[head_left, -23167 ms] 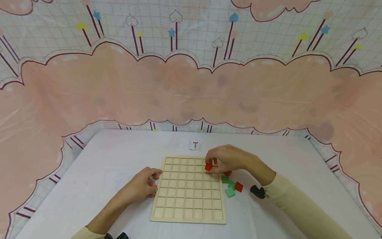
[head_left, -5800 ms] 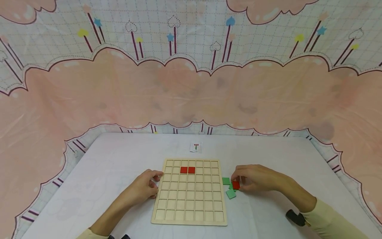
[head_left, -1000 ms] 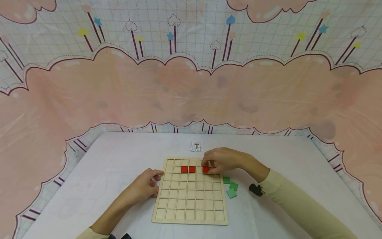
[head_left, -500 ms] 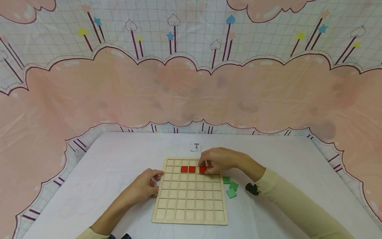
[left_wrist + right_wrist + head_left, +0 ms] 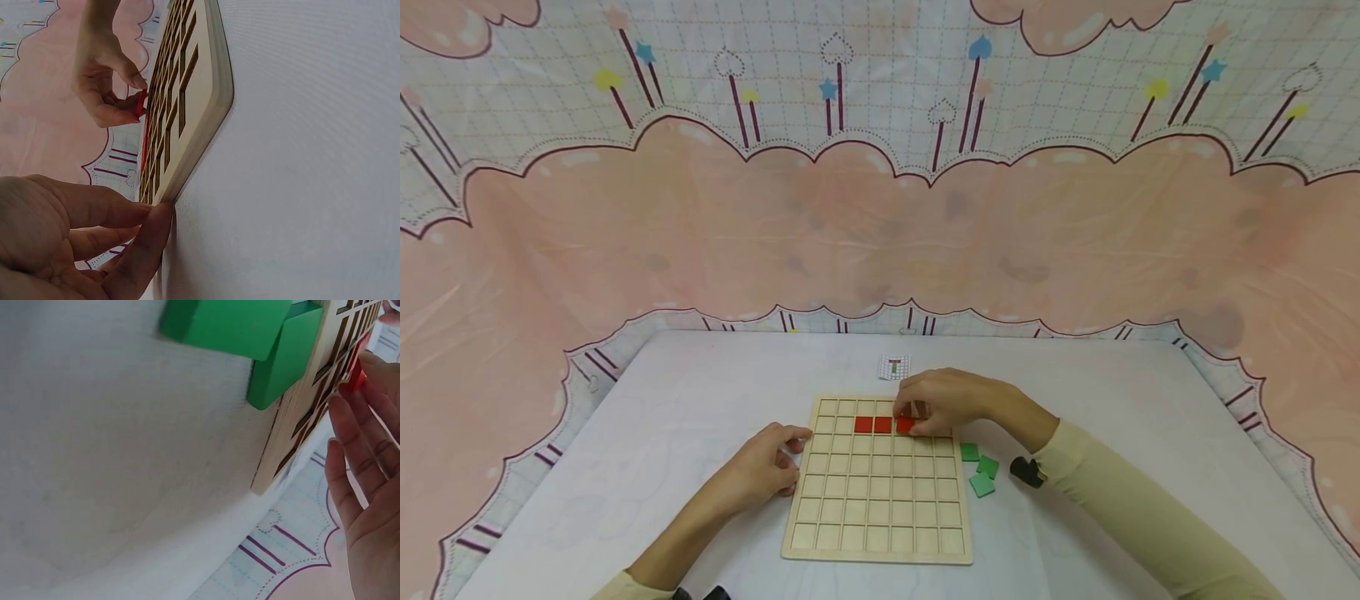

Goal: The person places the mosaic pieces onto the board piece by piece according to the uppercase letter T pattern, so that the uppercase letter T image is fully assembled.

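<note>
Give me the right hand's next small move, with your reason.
Probably lower the held red tile into the board just right of the two laid red tiles; the right hand pinches it over that spot, and the card shows a red bar atop a green stem.

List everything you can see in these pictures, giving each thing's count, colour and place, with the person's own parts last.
Grid board: one, pale wood, middle of the table
Red tiles: three, red, two side by side in the board's second row from the far edge, one just right of them
Green tiles: three, green, right of the board
Paper: one, white with red and green print, beyond the board
Table: one, white, under these
Backdrop: one, mainly pink and white, behind the table
Black devices: two, black, by the sleeves
Sleeves: two, pale yellow, on the arms
Left hand: one, bare, touching the board's left edge
Right hand: one, bare, pinching the third red tile
</note>
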`<control>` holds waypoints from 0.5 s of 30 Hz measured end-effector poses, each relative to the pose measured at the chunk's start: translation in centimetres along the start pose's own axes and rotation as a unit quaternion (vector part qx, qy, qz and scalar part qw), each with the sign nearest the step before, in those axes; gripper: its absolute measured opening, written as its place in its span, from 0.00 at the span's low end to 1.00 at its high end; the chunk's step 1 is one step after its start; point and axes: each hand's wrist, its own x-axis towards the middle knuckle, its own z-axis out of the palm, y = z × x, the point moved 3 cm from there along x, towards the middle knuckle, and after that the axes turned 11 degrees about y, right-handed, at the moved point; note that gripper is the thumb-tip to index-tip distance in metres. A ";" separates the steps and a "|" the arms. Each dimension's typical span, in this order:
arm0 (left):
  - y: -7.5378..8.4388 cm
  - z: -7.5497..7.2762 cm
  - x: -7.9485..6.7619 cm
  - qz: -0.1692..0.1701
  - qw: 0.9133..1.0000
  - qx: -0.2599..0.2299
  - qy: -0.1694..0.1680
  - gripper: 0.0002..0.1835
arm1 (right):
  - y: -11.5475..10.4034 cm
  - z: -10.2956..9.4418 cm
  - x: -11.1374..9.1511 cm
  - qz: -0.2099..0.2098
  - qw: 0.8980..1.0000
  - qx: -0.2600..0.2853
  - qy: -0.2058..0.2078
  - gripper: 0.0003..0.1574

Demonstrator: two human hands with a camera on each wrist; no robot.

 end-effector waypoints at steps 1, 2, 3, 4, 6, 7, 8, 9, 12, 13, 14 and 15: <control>0.0 0.0 0.0 -0.002 1.000 0.001 0.001 0.31 | 0.0 0.0 0.1 0.001 1.000 0.001 -0.001 0.15; 0.0 0.0 0.0 -0.004 1.000 0.001 0.002 0.31 | 0.0 0.0 0.1 0.002 1.000 0.002 -0.002 0.15; 0.0 0.1 0.1 -0.002 1.000 0.001 0.002 0.31 | -0.1 0.0 0.2 0.003 1.000 0.004 -0.003 0.15; 0.0 0.1 0.1 -0.002 1.000 0.001 0.002 0.31 | -0.1 0.0 0.2 0.004 1.000 0.005 -0.004 0.15; 0.0 0.0 0.1 0.000 1.000 0.001 0.002 0.31 | -0.1 -0.1 0.3 0.004 1.000 0.007 -0.005 0.15; 0.0 0.0 0.1 0.002 1.000 0.002 0.001 0.31 | -0.1 -0.1 0.4 0.005 1.000 0.006 -0.005 0.15; 0.0 0.0 0.1 0.004 1.000 0.002 0.000 0.31 | -0.1 -0.1 0.4 0.005 1.000 0.006 -0.006 0.15; 0.1 0.0 0.1 0.007 1.000 0.003 -0.001 0.31 | -0.1 -0.1 0.5 0.005 1.000 0.005 -0.006 0.15; 0.1 0.0 0.0 0.008 1.000 0.004 -0.001 0.31 | 0.0 0.0 0.6 0.003 1.000 0.003 -0.007 0.15; 0.1 0.0 0.0 0.007 1.000 0.005 -0.001 0.31 | 0.0 0.0 0.6 0.003 1.000 0.001 -0.007 0.15; 0.1 0.0 0.0 0.007 1.000 0.006 -0.001 0.31 | 0.0 0.0 0.7 0.003 1.000 0.000 -0.008 0.15; 0.1 0.0 0.0 0.006 1.000 0.007 0.000 0.31 | 0.1 0.0 0.7 0.003 1.000 -0.001 -0.008 0.15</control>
